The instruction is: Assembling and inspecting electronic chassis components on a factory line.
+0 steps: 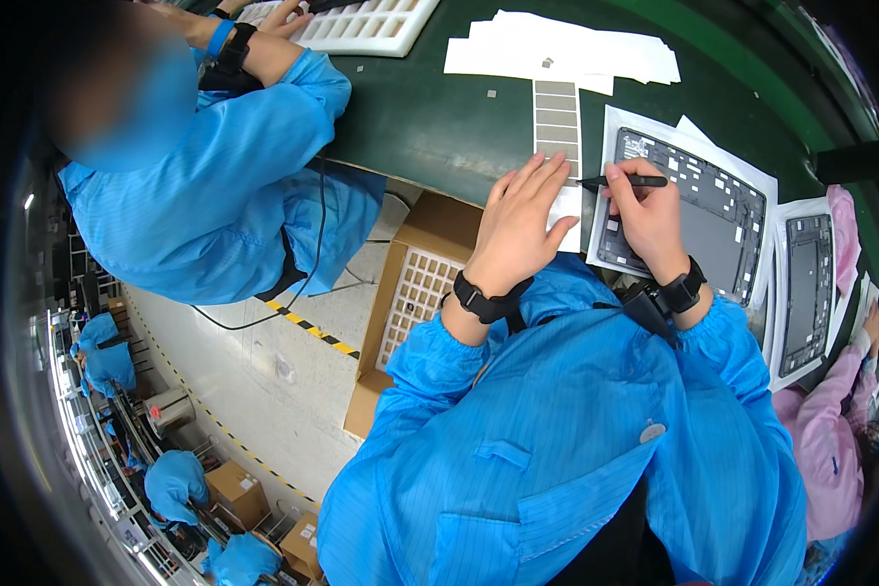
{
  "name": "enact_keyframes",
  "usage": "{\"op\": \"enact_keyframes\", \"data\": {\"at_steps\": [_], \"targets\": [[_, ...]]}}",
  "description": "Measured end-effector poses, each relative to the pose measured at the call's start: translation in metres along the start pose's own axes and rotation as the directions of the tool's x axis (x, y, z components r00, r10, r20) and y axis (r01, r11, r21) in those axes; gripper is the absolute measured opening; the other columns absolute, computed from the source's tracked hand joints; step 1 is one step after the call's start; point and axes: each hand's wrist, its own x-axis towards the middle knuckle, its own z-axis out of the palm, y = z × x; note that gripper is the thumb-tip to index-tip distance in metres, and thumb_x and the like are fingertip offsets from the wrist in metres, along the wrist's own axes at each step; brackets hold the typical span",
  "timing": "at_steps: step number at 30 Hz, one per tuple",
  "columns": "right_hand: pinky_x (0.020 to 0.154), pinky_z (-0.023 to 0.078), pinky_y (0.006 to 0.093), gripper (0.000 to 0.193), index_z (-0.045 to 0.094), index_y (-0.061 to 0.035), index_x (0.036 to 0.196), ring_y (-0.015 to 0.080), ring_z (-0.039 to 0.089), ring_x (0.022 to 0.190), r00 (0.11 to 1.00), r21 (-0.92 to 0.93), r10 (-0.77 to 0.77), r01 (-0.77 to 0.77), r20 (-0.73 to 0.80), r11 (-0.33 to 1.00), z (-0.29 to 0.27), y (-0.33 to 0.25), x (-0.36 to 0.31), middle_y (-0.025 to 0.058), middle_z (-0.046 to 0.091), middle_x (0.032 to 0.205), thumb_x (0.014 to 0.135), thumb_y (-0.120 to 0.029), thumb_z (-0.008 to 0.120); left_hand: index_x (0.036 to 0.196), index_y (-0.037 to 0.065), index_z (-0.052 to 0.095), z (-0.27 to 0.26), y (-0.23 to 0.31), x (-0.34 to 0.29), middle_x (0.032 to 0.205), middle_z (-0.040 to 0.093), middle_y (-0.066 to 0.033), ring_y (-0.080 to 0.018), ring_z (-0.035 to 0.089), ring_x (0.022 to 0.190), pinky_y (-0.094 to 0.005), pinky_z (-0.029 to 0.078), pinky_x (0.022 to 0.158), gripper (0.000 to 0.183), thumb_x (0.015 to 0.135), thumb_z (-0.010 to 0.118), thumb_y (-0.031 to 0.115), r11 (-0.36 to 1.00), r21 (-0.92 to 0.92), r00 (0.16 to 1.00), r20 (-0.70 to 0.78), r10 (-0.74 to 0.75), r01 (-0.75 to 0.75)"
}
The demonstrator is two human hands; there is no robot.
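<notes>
My left hand (521,227) lies flat with its fingers stretched out over a white backing strip (569,230) that carries a row of grey rectangular stickers (557,119). In my right hand (647,217) is a pair of slim black tweezers (645,181), pinched between thumb and fingers. Their tip points left and meets the right edge of the strip, close to my left fingertips. Just right of the strip, a black tablet housing (718,220) with small white patches rests on a white sheet, partly behind my right hand.
White paper sheets (557,49) lie at the back of the green table (410,127). A second tablet housing (808,278) is at the right. A co-worker in blue (205,186) sits at the left by a white tray (386,27). A cardboard box (366,391) stands below the table edge.
</notes>
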Motion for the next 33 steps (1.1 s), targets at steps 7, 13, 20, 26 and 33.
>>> {"op": "enact_keyframes", "data": {"at_steps": [7, 13, 20, 26, 33], "targets": [[0.054, 0.043, 0.0206, 0.021, 0.064, -0.0001, 0.092, 0.0065, 0.055, 0.058, 0.999, -0.028, 0.034, -0.034, 0.005, 0.999, 0.000, 0.000, 0.001, 0.0037, 0.064, 0.069, 0.093, -0.021, 0.062, 0.136, 0.006, 0.047, -0.002, -0.001, 0.002, 0.142, 0.046, -0.0094, -0.0273, 0.037, 0.136, -0.0432, 0.029, 0.108, 0.064, 0.079, 0.070, 0.022, 0.997, -0.074, 0.999, -0.015, -0.035, 0.034], [0.056, 0.043, 0.0200, 0.021, 0.063, -0.0002, 0.093, 0.0057, 0.055, 0.061, 0.998, 0.149, 0.048, -0.052, 0.030, 0.987, -0.006, 0.007, 0.003, 0.0036, 0.064, 0.072, 0.094, -0.021, 0.061, 0.133, 0.003, 0.049, 0.000, -0.003, 0.001, 0.142, 0.047, -0.0102, -0.0276, 0.038, 0.135, -0.0421, 0.029, 0.108, 0.062, 0.078, 0.072, 0.021, 0.995, -0.088, 0.999, -0.011, -0.041, 0.040], [0.054, 0.044, 0.0204, 0.021, 0.064, 0.0027, 0.097, 0.0066, 0.055, 0.058, 1.000, -0.037, -0.006, 0.007, 0.024, 0.999, 0.000, 0.001, -0.002, 0.0048, 0.064, 0.072, 0.096, -0.017, 0.057, 0.133, 0.006, 0.050, 0.001, -0.002, 0.001, 0.141, 0.048, -0.0091, -0.0270, 0.038, 0.135, -0.0428, 0.029, 0.108, 0.064, 0.077, 0.074, 0.023, 0.994, -0.096, 0.999, -0.025, -0.046, 0.044], [0.049, 0.041, 0.0193, 0.022, 0.065, 0.0040, 0.103, 0.0065, 0.054, 0.056, 0.994, 0.272, 0.078, -0.055, -0.074, 0.961, -0.016, -0.010, -0.003, 0.0080, 0.065, 0.073, 0.095, -0.015, 0.058, 0.133, 0.007, 0.051, 0.002, -0.003, 0.001, 0.142, 0.048, -0.0090, -0.0275, 0.037, 0.136, -0.0430, 0.029, 0.108, 0.062, 0.077, 0.073, 0.022, 0.991, -0.126, 0.998, -0.030, -0.053, 0.049], [0.051, 0.041, 0.0184, 0.021, 0.063, 0.0034, 0.099, 0.0058, 0.055, 0.058, 0.994, 0.187, 0.086, -0.072, -0.070, 0.980, -0.027, -0.011, -0.024, 0.0087, 0.065, 0.075, 0.095, -0.017, 0.059, 0.130, 0.009, 0.053, 0.004, -0.003, -0.004, 0.141, 0.048, -0.0088, -0.0276, 0.038, 0.136, -0.0442, 0.028, 0.110, 0.056, 0.078, 0.071, 0.019, 0.998, -0.070, 0.999, -0.050, -0.003, 0.000]]}}
